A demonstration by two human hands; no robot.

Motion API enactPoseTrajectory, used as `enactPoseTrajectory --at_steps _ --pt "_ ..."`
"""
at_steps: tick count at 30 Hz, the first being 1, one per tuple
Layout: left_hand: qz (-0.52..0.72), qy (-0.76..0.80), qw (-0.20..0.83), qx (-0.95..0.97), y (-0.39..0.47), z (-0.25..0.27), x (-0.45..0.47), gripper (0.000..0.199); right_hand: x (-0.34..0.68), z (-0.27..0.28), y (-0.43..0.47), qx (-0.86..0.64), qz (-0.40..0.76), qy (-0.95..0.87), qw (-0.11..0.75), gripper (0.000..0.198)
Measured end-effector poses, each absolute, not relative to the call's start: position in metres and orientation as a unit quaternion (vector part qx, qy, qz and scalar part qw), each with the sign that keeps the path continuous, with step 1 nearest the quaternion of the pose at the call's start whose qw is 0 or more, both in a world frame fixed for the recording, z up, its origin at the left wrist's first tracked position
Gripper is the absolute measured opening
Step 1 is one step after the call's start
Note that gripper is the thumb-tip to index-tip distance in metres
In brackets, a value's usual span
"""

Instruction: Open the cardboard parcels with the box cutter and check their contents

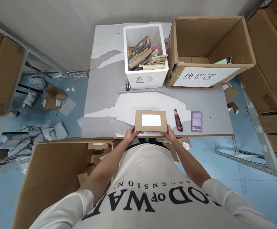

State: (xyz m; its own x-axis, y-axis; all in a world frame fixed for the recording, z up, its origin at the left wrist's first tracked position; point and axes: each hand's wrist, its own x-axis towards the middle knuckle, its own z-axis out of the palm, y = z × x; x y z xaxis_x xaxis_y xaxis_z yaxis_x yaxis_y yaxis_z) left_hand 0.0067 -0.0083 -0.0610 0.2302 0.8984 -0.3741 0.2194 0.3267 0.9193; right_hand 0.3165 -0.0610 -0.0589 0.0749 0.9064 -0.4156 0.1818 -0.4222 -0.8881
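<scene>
A small brown cardboard box (139, 120) with a white label (151, 120) on its top is at the front edge of the table. My left hand (130, 134) grips its left front corner, and my right hand (170, 133) grips the right front corner. The undersides of the fingers are partly hidden by the box. Just right of my right hand lies a red and black utility knife (178, 120). Farther right is a phone-like rectangle (197, 121), blurred out.
On the table (102, 95) stand a white foam box (145, 79) of books and a large open carton (207, 76). A yellow and black cutter (128, 85) lies by the foam box. Below left is a big carton (50, 178) holding cardboard boxes. Shelving flanks both sides.
</scene>
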Motion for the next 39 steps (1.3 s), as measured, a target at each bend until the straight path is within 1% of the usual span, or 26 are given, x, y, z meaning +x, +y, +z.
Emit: enactPoseTrajectory --at_steps 7,10,13,14,16,19,22,28,34,36,39 --pt "0.288 0.569 0.58 0.506 -0.005 -0.038 0.012 0.054 0.319 -0.044 -0.055 -0.64 0.552 -0.415 0.336 0.073" --pt "0.302 0.577 0.551 0.522 0.002 -0.019 0.013 0.056 0.321 -0.023 -0.047 -0.615 0.544 -0.439 0.366 0.065" --pt "0.295 0.606 0.5 0.544 0.013 0.005 0.014 0.054 0.323 0.0 -0.032 -0.601 0.538 -0.444 0.392 0.055" --pt "0.285 0.618 0.48 0.553 0.017 0.013 0.015 0.052 0.324 0.007 -0.027 -0.615 0.527 -0.444 0.382 0.052" --pt "0.253 0.641 0.443 0.573 0.025 0.025 0.018 0.049 0.327 0.017 -0.018 -0.665 0.494 -0.45 0.334 0.047" --pt "0.203 0.662 0.4 0.6 0.035 0.033 0.024 0.05 0.33 0.022 -0.008 -0.716 0.457 -0.456 0.265 0.046" --pt "0.182 0.67 0.379 0.611 0.041 0.03 0.028 0.051 0.33 0.016 -0.003 -0.722 0.46 -0.45 0.253 0.047" --pt "0.187 0.675 0.384 0.602 0.05 0.02 0.028 0.05 0.333 -0.002 0.003 -0.714 0.493 -0.421 0.264 0.048" --pt "0.191 0.679 0.401 0.584 0.052 0.018 0.027 0.054 0.337 -0.009 0.005 -0.708 0.531 -0.378 0.273 0.049" --pt "0.208 0.676 0.431 0.56 0.05 0.011 0.023 0.055 0.34 -0.011 0.002 -0.688 0.557 -0.361 0.293 0.048" --pt "0.269 0.651 0.515 0.488 0.044 -0.008 0.013 0.054 0.347 -0.02 -0.007 -0.658 0.58 -0.34 0.34 0.043"
